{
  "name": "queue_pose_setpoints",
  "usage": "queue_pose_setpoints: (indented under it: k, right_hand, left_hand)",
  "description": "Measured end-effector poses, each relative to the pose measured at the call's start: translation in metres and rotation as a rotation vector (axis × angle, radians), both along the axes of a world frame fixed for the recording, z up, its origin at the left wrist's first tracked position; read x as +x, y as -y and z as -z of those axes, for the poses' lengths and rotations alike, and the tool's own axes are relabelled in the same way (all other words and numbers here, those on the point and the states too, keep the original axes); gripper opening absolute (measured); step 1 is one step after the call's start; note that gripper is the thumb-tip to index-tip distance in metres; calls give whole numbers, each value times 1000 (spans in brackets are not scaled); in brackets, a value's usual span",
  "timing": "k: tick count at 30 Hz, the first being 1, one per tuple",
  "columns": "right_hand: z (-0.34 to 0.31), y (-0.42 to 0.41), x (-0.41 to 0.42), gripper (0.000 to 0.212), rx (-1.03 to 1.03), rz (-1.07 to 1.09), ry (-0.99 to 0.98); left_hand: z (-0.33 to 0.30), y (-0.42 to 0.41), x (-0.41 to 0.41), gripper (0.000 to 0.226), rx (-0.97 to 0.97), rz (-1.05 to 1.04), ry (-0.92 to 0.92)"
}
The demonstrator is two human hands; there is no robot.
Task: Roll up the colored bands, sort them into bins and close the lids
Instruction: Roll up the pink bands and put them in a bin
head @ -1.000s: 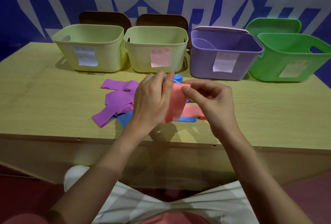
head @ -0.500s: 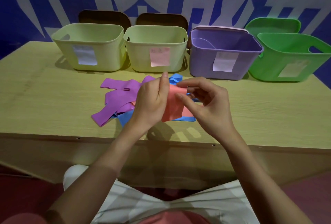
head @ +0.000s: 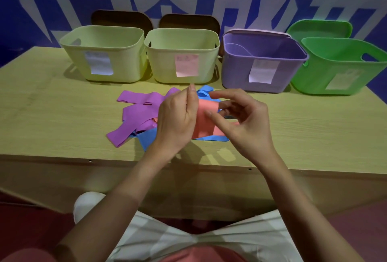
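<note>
A pink band point(head: 204, 120) is held upright above the table between both hands. My left hand point(head: 177, 118) grips its left edge, thumb and fingers closed on it. My right hand point(head: 244, 123) touches its right side with thumb and fingertips, the index finger raised. Under the hands lie purple bands point(head: 138, 113) to the left and blue bands point(head: 206, 92) behind and below. Several open bins stand in a row at the back: two pale yellow bins point(head: 104, 52) point(head: 182, 54), a purple bin point(head: 261, 62) and a green bin point(head: 339, 64).
Two brown lids point(head: 121, 18) point(head: 188, 20) lean behind the yellow bins. A lilac lid point(head: 257, 31) stands behind the purple bin, a green lid point(head: 318, 28) behind the green one. The wooden table point(head: 52, 115) has its front edge near my lap.
The pink band's loose tail has been drawn in, so less of it trails to the right. My right hand's fingers have shifted along the band and its index finger has lifted.
</note>
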State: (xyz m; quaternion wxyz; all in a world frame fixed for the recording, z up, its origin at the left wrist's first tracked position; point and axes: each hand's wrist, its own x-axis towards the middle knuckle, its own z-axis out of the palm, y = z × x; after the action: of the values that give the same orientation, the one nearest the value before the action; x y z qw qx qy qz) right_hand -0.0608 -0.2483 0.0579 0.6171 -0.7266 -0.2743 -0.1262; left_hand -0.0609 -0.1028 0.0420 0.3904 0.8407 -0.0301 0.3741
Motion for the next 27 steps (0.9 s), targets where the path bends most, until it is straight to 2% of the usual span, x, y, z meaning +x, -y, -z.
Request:
queue_pose_setpoints:
  k: [3, 12, 15, 20, 27]
  right_hand:
    - [4, 1, 0, 22, -84, 38, 140]
    - [6, -2, -3, 18, 79, 9, -104]
    - [7, -3, -4, 20, 65, -8, -79]
    - [4, -3, -2, 22, -18, 0, 75]
    - [5, -3, -3, 14, 53, 58, -68]
  left_hand:
    - [1, 1, 0, 42, -50, 21, -46]
    - [1, -5, -2, 40, 176, 1, 127]
    - [3, -5, -1, 41, 101, -16, 121]
    - [1, -4, -1, 44, -2, -11, 28]
    - [-1, -4, -3, 33, 162, -27, 97]
